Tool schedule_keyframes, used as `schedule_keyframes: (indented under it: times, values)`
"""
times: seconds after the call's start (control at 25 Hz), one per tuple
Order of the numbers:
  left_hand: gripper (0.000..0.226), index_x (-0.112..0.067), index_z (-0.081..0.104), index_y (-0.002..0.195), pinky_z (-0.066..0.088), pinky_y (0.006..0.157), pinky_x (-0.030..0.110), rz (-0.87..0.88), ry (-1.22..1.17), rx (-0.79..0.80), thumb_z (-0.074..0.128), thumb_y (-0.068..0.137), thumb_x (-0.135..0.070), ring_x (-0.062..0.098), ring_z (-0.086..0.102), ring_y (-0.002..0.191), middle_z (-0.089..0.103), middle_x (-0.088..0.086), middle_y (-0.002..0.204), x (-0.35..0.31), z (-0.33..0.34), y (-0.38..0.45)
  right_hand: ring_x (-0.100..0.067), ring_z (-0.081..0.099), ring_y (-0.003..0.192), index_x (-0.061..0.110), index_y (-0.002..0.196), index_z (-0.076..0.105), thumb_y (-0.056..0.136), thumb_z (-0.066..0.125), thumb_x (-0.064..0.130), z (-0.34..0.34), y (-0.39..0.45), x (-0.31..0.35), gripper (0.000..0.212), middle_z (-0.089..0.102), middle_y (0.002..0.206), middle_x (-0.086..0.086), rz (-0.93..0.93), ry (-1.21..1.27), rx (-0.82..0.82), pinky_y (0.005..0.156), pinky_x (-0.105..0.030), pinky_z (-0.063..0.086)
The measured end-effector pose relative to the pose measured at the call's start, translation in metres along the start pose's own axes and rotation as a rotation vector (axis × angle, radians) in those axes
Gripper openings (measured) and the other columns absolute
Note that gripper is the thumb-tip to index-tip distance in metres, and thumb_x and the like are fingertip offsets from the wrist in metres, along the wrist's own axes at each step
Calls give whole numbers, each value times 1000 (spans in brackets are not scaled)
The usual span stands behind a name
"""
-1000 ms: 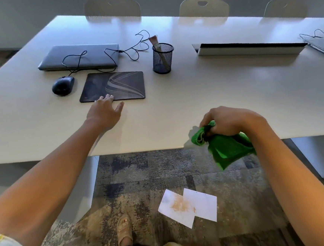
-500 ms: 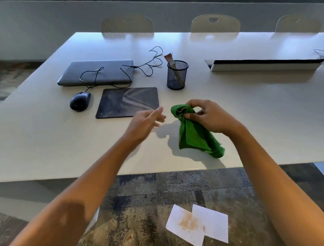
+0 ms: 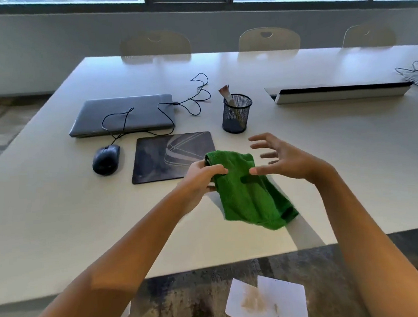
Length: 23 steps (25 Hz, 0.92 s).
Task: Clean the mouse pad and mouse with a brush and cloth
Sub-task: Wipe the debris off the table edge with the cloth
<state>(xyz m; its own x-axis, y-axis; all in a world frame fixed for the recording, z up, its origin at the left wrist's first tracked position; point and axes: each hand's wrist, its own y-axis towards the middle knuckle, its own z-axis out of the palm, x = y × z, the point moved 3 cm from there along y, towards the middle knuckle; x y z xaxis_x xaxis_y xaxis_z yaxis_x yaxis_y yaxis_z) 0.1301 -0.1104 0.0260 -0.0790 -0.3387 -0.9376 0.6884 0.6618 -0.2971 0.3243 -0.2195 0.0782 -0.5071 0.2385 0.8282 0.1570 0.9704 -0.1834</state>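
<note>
The green cloth (image 3: 245, 193) is gripped near its upper left corner by the left hand (image 3: 199, 179), whose fingers are curled round the fabric; the rest of the cloth hangs down over the white table (image 3: 57, 220), and whether its lower end touches the surface cannot be told. The right hand (image 3: 283, 160) is held at 3 o'clock of the cloth with its fingers spread apart and nothing clasped; its thumb tip is seen just at the cloth's right edge.

The mouse pad (image 3: 167, 156) is laid flat at 11 o'clock of the cloth, its near right corner covered by the cloth and left hand. The mouse (image 3: 106, 159) is placed just beside the pad at 9 o'clock, its cable (image 3: 150, 120) trailed over a closed laptop (image 3: 124, 115) at 12 o'clock. A black mesh cup (image 3: 236, 113) is stood at 1 o'clock of the pad, and a brush (image 3: 225, 94) is leaned inside it, bristles up. Two sheets of paper (image 3: 266, 301) are seen on the carpet at 6 o'clock.
</note>
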Motion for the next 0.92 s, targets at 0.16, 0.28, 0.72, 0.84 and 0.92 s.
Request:
schedule_keyframes:
  times: [0.16,0.28,0.72,0.84,0.92]
  values:
    - [27,-7,63,119,59,87,44,-70,-73,183,56,94,2,27,68,104,71,15,115,-9,-10,14,-20,54,130,35,144,43,72,81,45,4,15,-15,81,55,142,-3,151,88,97,113,-41,41]
    - [22,-10,65,115,59,90,47,-100,-11,310,56,97,-3,26,69,103,72,12,113,-12,-15,18,-17,68,114,21,124,67,76,83,40,-6,14,-18,54,73,119,-2,213,-3,177,105,-34,48]
    - [15,-13,65,113,62,57,35,-110,252,321,55,103,-11,22,75,71,74,9,101,-2,4,44,-14,72,82,16,93,77,88,73,24,-57,43,-46,10,77,93,-4,561,-187,250,68,-17,53]
    - [8,-12,68,100,61,53,33,51,516,150,68,95,-17,22,75,66,75,9,91,-10,7,57,-14,66,84,14,96,68,94,63,4,-62,64,-59,11,70,94,-4,507,-138,225,70,-19,53]
    - [18,-11,69,98,57,52,29,155,737,-8,75,88,-25,23,73,67,72,7,87,-20,8,69,-20,63,92,13,101,67,94,63,2,-72,80,-63,13,68,98,-7,403,-226,152,80,-26,51]
